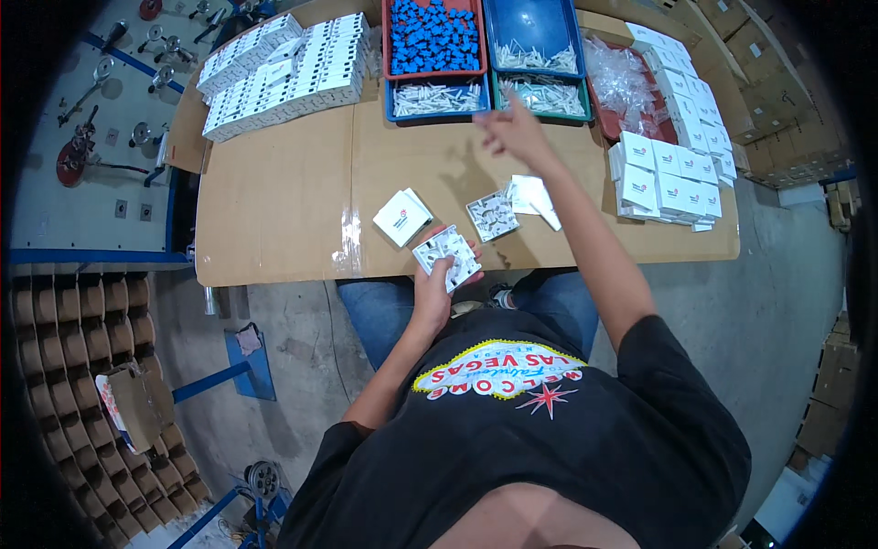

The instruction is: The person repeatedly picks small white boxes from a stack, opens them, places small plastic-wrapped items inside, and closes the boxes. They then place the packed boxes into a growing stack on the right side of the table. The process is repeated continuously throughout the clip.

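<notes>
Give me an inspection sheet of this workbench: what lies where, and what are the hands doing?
Surface: cardboard-covered table.
Job's things: open white tray in the left hand; second tray and a small white box lie beside it.
Clutter: bins of blue parts and white parts; stacked white boxes.
Hands: right hand open, stretched toward the bins.
Cables: nothing seen.
Surroundings: concrete floor, cartons.

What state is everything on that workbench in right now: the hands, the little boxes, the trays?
left hand: closed around an open white tray box
right hand: stretched out, fingers spread, holding nothing
second tray box: open, lying flat
small white box: closed
red bin: full of blue parts
green bin: partly filled with white parts
</notes>
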Motion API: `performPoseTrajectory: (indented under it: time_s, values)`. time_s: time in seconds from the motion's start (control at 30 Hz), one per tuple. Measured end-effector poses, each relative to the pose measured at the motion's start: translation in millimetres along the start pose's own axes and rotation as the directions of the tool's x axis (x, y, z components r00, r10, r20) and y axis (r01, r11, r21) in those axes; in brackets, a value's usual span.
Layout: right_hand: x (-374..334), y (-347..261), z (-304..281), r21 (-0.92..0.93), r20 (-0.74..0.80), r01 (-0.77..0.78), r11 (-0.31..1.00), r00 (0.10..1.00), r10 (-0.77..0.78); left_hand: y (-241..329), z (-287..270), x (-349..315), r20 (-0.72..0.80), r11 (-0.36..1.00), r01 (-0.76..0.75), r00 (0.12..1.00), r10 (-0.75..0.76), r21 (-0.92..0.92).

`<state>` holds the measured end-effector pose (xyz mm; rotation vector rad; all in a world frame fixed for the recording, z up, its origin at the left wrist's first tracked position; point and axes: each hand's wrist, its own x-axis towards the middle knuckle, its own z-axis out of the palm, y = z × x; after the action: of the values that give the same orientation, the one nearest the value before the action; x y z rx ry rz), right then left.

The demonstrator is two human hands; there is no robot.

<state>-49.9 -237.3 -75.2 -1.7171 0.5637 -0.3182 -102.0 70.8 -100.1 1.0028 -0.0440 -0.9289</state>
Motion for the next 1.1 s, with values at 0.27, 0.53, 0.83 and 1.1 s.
performPoseTrajectory:
  time_s: [0.27,0.53,0.83,1.1]
  values:
    - [-73.8,-17.1,55.0,-0.056,0.411,0.266,0.962,0.884,-0.221,-2.1,-18.6,7.8,-0.098,0.997,-0.068,0.993,0.066,-0.020]
    - [-185.8,45.8,62.4,-0.138,0.326,-0.005,0.990,0.944,0.050,-49.0,-21.0,18.8,-0.053,0.995,0.100,0.994,-0.100,-0.003]
    - [-190.2,77.5,27.0,-0.010,0.075,-0.013,1.000,0.997,0.014,-52.7,5.9,39.5,-0.094,0.947,0.215,0.976,-0.198,0.239]
    - [-149.5,66.9,7.1,-0.274,-0.259,0.035,0.961,0.960,-0.109,-69.9,-27.5,69.0,-0.313,0.899,-0.007,0.936,0.160,0.438]
